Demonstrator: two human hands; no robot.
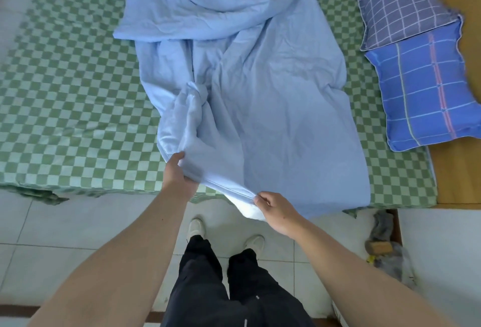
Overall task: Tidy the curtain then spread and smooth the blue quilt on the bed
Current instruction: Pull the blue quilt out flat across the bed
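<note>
Step in hand: spreading the quilt (260, 87), curtain not in view. Quilt lies crumpled across the middle of the bed (65, 92) on the green checked sheet, near edge hanging just over the bed's front side. Left hand (177, 173) fingers curled gripping the near hem, a bunched fold rising above it; right hand (273, 206) pinches the same hem at a white corner. Long axis runs from the person toward the far side, top end folded back and twisted left. Next move, I'd judge: pull hands apart and drag the hem wide to undo the bunching. Two pillows (421, 87) sit to the right, apart from the quilt
</note>
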